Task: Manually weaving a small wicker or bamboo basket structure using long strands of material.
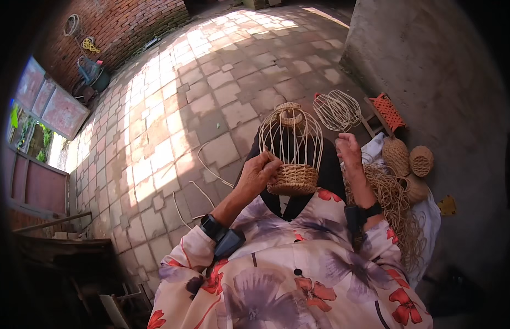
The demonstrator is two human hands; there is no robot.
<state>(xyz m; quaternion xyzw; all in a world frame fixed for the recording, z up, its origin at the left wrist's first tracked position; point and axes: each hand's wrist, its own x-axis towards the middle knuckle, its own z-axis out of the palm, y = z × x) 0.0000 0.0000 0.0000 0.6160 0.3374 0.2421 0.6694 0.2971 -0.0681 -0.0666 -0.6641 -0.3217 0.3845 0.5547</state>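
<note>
A pale cane basket frame (292,178) sits between my dark-trousered legs, with a woven base, tall curved open ribs and a small woven ring on top. My left hand (266,167) grips its left side where the ribs meet the weave. My right hand (349,148) is raised just right of the ribs, fingers curled; whatever it may pinch is too small to make out. Loose cane strands (384,208) lie in a tangle beside my right thigh on a white cloth (429,230).
A coiled cane bundle (334,109), an orange woven seat (387,112) and several woven pieces (397,156) sit at right beside a concrete wall (447,66). The paved floor (205,93) has stray strands at left. A brick wall (117,27) and pinkish panels (52,98) stand beyond.
</note>
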